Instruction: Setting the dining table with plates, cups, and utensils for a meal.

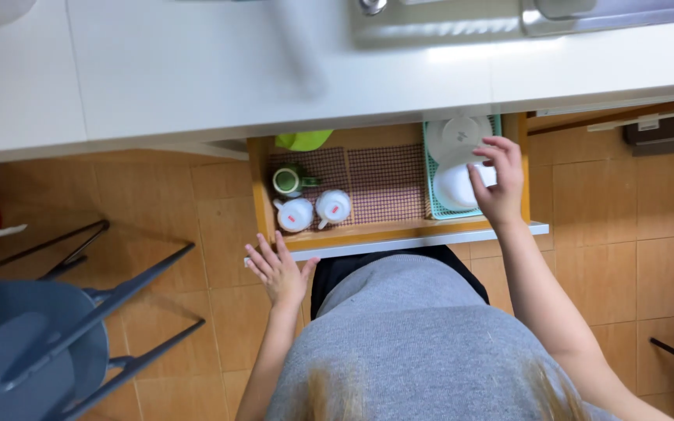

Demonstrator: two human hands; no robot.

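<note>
View from above, looking down a person's grey-clad front at an open wooden drawer (pixel 390 231) pulled out from under a white counter (pixel 196 70). The right hand (pixel 499 181) reaches into the right end of the drawer, fingers curled around a white bowl (pixel 454 187) that sits in a green basket (pixel 431 187). Whether the bowl is lifted or resting in the basket cannot be told. Just behind it in the same basket lies a white plate (pixel 457 134). The left hand (pixel 278 270) is empty, fingers spread wide, hovering at the drawer's front left corner, near its pale front edge but not clearly touching it.

As things lie, the drawer already stands fully open and the bowl is in the grip; it has not left the basket, and the plate is untouched.

At the left end of the drawer stand a green mug (pixel 286 180) and two white cups (pixel 313 211), on a checked mat (pixel 384 183). A lime green thing (pixel 303 139) at the back is half hidden under the counter and cannot be named. The back of the drawer is covered by the counter. A metal sink (pixel 446 19) is cut off at the top edge. A blurred streak crosses the counter. A blue chair (pixel 33 343) stands on the tiled floor (pixel 587 203), lower left
</note>
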